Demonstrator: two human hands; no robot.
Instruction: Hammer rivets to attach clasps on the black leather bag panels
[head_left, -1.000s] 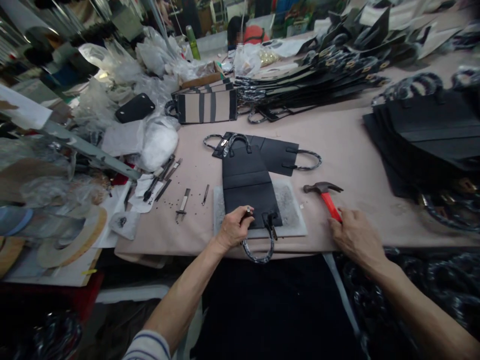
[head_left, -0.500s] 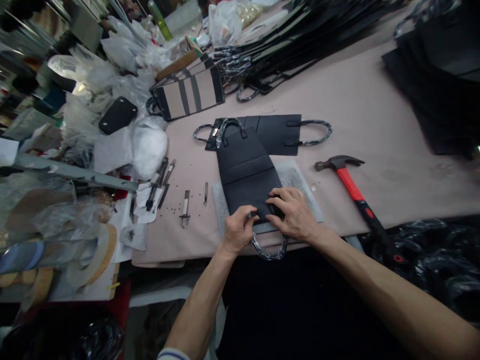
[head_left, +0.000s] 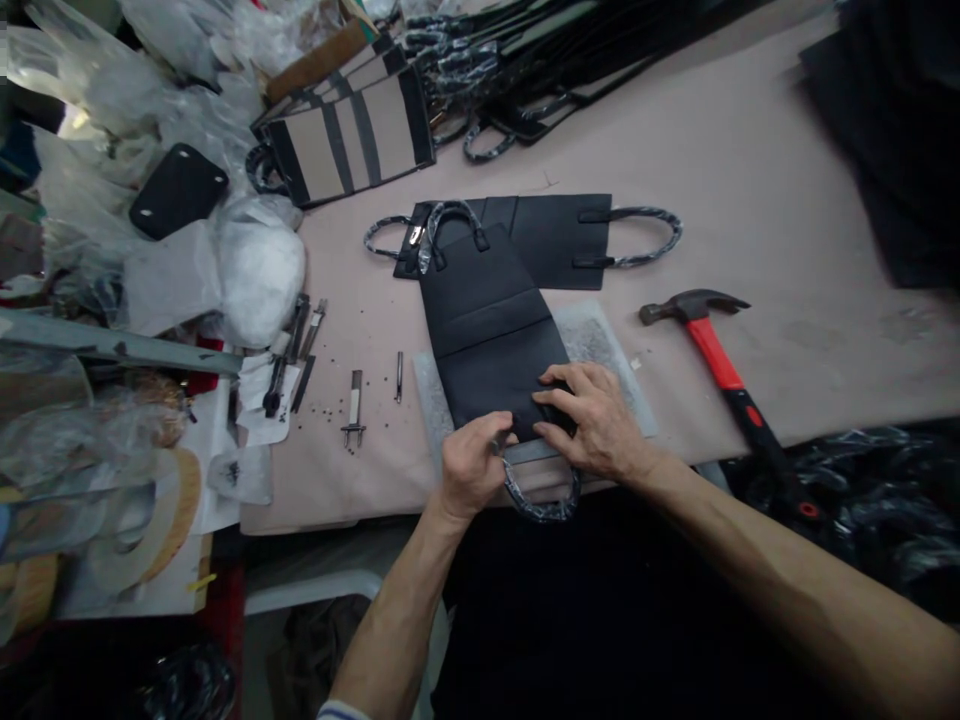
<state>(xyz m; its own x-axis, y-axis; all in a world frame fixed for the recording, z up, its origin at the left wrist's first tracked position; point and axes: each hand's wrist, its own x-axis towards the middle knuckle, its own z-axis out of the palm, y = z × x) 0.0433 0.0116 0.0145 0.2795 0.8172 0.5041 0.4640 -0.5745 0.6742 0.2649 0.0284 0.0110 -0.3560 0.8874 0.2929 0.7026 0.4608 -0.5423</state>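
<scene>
A black bag panel (head_left: pixel 487 370) with a crease across it lies on a translucent sheet (head_left: pixel 600 345) at the table's near edge. Its near bag handle (head_left: pixel 551 512), black and wrapped in clear plastic, loops toward me. My left hand (head_left: pixel 474 462) is closed in a pinch at the left end of this handle. With fingers curled, my right hand (head_left: pixel 600 425) grips around the handle's right end and touches the panel; its fingertips partly hide that spot. A second black bag panel (head_left: pixel 562 235) with handles lies crosswise beneath the far end of the first.
To the right lies a claw hammer (head_left: pixel 712 350) with a red and black grip. A pronged punch (head_left: pixel 355 410) and a thin metal rod (head_left: pixel 399 377) rest at left. Behind are a striped bag (head_left: pixel 352 130), plastic bags (head_left: pixel 259 270) and stacked black pieces (head_left: pixel 892 170).
The view has shifted slightly closer and to the right. Both hands stay at the near handle's ends, and the left fingers have moved slightly over the handle end.
</scene>
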